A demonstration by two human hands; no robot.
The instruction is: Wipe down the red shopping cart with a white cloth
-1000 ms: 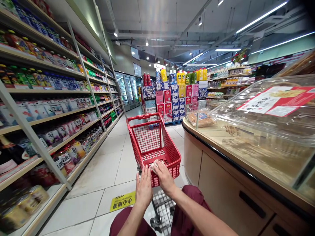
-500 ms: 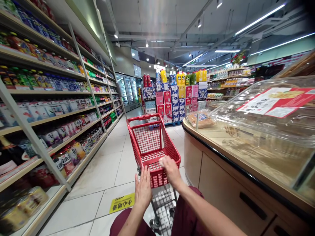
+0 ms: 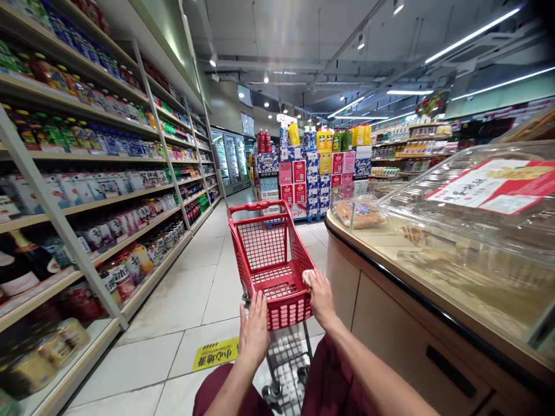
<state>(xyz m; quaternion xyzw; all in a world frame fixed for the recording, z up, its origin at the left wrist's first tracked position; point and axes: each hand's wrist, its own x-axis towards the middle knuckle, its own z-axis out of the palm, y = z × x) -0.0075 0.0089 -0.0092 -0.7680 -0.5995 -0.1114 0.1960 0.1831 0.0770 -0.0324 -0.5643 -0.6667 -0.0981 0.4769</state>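
Observation:
A red shopping cart (image 3: 264, 242) stands in front of me, its mesh basket empty. My left hand (image 3: 254, 330) rests against the near left corner of the basket, fingers stretched out flat and holding nothing. At the near right corner, my right hand (image 3: 321, 297) presses a crumpled white cloth (image 3: 307, 277) against the basket's rim. Most of the cloth is hidden under the fingers, so I cannot tell whether it is fabric or paper.
Drink shelves (image 3: 99, 202) run along the left. On the right, close by, a curved counter (image 3: 390, 289) bears clear plastic food packs (image 3: 489, 190). Stacked drink boxes (image 3: 299, 185) stand ahead. A yellow floor sticker (image 3: 215, 353) lies left of the cart.
My right hand has moved right with the white cloth, from the middle of the basket's near edge to its right corner. The left hand stays at the left corner.

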